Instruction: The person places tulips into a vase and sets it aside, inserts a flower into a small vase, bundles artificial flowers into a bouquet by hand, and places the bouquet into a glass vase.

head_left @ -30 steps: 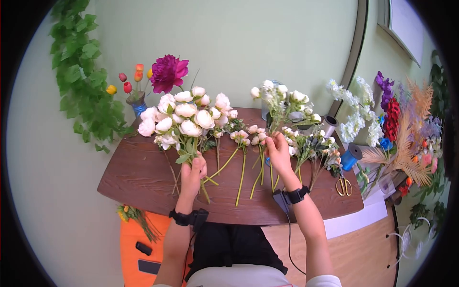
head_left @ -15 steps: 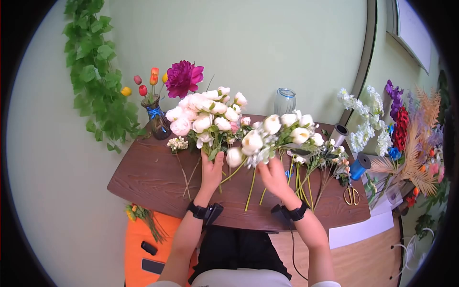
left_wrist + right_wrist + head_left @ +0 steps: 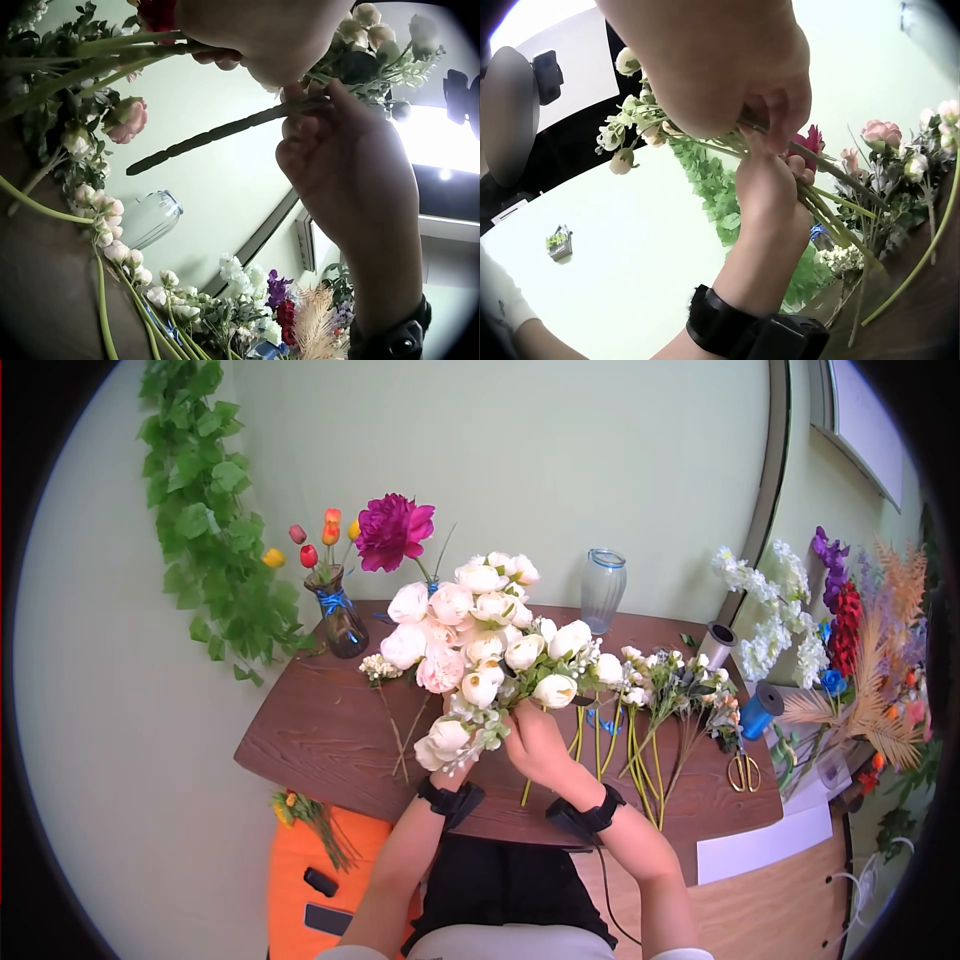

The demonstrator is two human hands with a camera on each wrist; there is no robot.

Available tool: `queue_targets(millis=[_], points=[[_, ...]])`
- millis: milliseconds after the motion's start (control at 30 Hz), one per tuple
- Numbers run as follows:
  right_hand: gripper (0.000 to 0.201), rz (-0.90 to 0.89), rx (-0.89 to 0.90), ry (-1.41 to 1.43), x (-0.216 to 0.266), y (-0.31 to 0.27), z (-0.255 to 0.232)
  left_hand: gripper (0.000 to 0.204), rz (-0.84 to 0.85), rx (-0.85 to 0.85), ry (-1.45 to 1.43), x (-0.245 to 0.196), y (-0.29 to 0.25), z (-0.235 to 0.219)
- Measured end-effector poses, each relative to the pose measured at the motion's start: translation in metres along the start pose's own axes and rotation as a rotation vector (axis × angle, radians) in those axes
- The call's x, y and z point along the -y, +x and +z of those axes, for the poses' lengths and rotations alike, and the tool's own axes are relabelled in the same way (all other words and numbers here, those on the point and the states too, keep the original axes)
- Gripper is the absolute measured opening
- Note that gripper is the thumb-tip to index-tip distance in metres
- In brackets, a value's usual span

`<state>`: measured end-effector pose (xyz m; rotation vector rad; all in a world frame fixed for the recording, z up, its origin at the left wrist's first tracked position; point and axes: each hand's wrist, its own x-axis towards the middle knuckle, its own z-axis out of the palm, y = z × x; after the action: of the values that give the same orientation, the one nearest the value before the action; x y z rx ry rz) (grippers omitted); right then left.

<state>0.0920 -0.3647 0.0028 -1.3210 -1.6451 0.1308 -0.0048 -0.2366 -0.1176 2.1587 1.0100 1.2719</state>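
My left hand (image 3: 769, 187) grips the green stems of a bouquet of pale pink and white peonies (image 3: 450, 605); the blooms mostly hide this hand in the head view. Close beside it, my right hand (image 3: 543, 748) pinches the thick dark-green stem (image 3: 217, 133) of a spray of white flowers (image 3: 440, 745) with small pale buds. The spray lies across the front of the bouquet, its blooms overlapping the peonies. In the right wrist view the two hands meet at the stems, the right fingers just above the left hand.
Loose budded stems (image 3: 640, 760) lie on the brown table (image 3: 300, 730). Behind stand a clear glass vase (image 3: 603, 595) and a dark vase (image 3: 342, 625) with tulips. Gold-handled scissors (image 3: 743, 771), a blue ribbon spool (image 3: 762, 710) and a silver spool (image 3: 717, 647) sit at the right edge.
My right hand has lifted the white spray from the table's back right and brought it left against the bouquet. The glass vase is now uncovered. The left hand keeps its hold on the bouquet.
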Motion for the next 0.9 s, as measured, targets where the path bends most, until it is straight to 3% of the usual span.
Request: queue_targets(millis=[200, 267, 300, 333, 400, 467, 500, 600, 633, 667, 800, 867, 900], points=[[0.021, -0.003, -0.065, -0.032, -0.004, 0.002, 0.002, 0.014, -0.115, 0.086, 0.084, 0.043, -0.005, 0.007], [0.014, -0.103, -0.138, -0.064, -0.005, 0.002, 0.0, 0.014, -0.153, 0.114, 0.11, 0.054, 0.006, 0.016], [0.014, -0.104, -0.139, -0.063, -0.006, 0.001, 0.0, 0.017, 0.098, -0.075, 0.067, -0.055, 0.003, -0.022], [0.014, -0.117, -0.193, -0.038, -0.009, 0.0, -0.001, 0.015, 0.233, -0.229, 0.126, -0.058, 0.006, -0.022], [0.015, -0.133, -0.246, -0.011, -0.01, -0.002, -0.003, 0.019, -0.048, -0.22, -0.46, -0.065, 0.011, -0.023], [0.018, 0.041, -0.377, 0.203, -0.009, -0.005, -0.005, 0.019, 0.035, -0.275, -0.427, -0.057, 0.014, -0.018], [0.018, -0.015, -0.432, 0.274, -0.014, -0.005, -0.002, 0.02, 0.118, -0.324, -0.394, -0.058, 0.015, -0.018], [0.019, 0.058, -0.546, 0.414, -0.017, -0.008, -0.001, 0.031, 0.033, -0.413, -0.544, -0.066, 0.018, -0.02], [0.018, -0.016, -0.606, 0.302, -0.022, -0.006, -0.002, 0.038, 0.042, -0.373, -0.5, -0.064, 0.021, -0.024], [0.021, 0.104, -0.552, 0.382, -0.021, -0.009, -0.005, 0.038, 0.042, -0.375, -0.499, -0.067, 0.021, -0.025], [0.03, 0.113, -0.561, 0.451, -0.018, -0.007, -0.01, 0.034, 0.081, -0.434, -0.642, -0.086, 0.02, -0.032], [0.033, 0.146, -0.537, 0.484, -0.038, -0.016, -0.007, 0.027, 0.014, -0.391, -0.624, -0.083, 0.016, -0.035], [0.034, 0.247, -0.541, 0.707, -0.06, -0.024, 0.001, 0.027, 0.016, -0.391, -0.622, -0.078, 0.016, -0.033]])
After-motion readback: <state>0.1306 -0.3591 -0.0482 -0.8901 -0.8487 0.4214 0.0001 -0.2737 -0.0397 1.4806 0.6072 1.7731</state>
